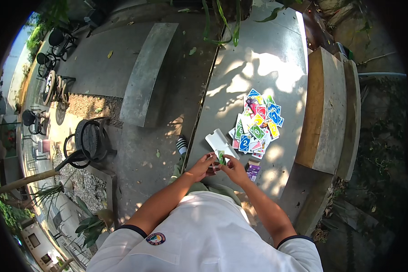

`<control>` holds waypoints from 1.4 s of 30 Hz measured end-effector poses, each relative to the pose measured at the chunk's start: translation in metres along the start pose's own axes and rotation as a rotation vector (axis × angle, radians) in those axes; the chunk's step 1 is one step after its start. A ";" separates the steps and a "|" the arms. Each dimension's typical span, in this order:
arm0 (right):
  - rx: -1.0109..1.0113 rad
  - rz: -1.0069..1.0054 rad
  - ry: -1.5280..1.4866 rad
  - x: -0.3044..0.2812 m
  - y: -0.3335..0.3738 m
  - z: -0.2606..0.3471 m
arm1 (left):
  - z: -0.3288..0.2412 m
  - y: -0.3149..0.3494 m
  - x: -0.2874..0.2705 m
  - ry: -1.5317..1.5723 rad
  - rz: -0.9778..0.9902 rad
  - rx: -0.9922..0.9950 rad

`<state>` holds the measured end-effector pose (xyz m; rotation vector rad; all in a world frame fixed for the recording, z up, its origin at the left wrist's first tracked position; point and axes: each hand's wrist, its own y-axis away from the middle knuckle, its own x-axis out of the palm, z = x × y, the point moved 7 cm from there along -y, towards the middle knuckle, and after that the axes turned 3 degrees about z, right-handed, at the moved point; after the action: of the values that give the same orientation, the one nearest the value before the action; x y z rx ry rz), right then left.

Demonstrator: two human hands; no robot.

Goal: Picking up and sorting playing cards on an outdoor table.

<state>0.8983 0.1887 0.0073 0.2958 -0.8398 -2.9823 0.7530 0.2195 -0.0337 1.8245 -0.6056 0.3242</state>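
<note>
Head view: we look down past the white shirt [199, 226] at two bare hands over the near end of a table.
Left hand [205, 167]: fingers curled in, tips close beside the green card; a pale edge shows among them, but we can't tell how firmly they press or on what.
Right hand [234, 170]: thumb and forefinger look to be pinching the green card; other fingers bent, partly hidden.
Green card [221, 157]: up between both hands, tilted, its lower part covered by fingers.
Step in hand: we judge it as cards being handled one or a few at a time, off the table.
Next move calls for: in our view, a light two-sided grip, since cards this thin slip or bend easily, and clearance from the case edge.
White case [216, 138]: lying open on the table, just past the fingertips.
Purple box [253, 171]: on the table, just right of the right hand, near the pile.
Card pile [257, 119]: loose, overlapping, mixed colours, ahead and to the right.
Grey table [245, 56]: sun-dappled, running away from us.
Benches: pale bench [150, 68] to the left, stone bench [327, 113] to the right.
Round-backed chair [87, 138]: farther left.
</note>
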 end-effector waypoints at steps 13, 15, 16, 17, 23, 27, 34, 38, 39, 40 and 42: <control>-0.165 0.033 0.511 0.009 0.019 0.039 | -0.008 0.009 0.027 -0.112 0.238 -0.181; -0.090 0.228 0.330 0.008 0.011 0.021 | -0.003 0.012 0.022 -0.224 0.254 -0.223; -0.038 0.202 0.249 0.000 0.007 0.006 | -0.004 0.013 0.019 -0.199 0.188 -0.222; -0.043 0.200 0.247 -0.004 0.000 -0.005 | -0.004 0.015 0.016 -0.175 0.121 -0.219; 0.055 -0.332 0.856 -0.072 -0.042 -0.024 | 0.007 0.034 -0.030 -0.015 -0.004 -0.216; -0.007 -0.348 1.065 -0.078 -0.058 -0.044 | 0.012 0.064 -0.043 0.057 -0.050 -0.164; -0.034 -0.469 1.116 -0.073 -0.048 -0.075 | 0.026 0.090 -0.060 0.101 -0.102 -0.108; -0.003 -0.556 0.925 -0.068 -0.019 -0.048 | 0.030 0.091 -0.061 0.062 -0.118 -0.130; -0.007 -0.561 0.762 -0.068 -0.009 -0.041 | 0.029 0.089 -0.054 0.036 -0.096 -0.135; -0.049 -0.600 0.676 -0.062 0.002 -0.036 | 0.028 0.088 -0.048 0.005 -0.103 -0.132; -0.093 -0.547 0.481 -0.042 0.020 -0.032 | 0.025 0.083 -0.037 -0.061 -0.094 -0.128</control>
<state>0.9455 0.1588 -0.0014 1.3670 -0.6367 -3.1512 0.6744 0.1857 0.0060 1.7385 -0.5672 0.1638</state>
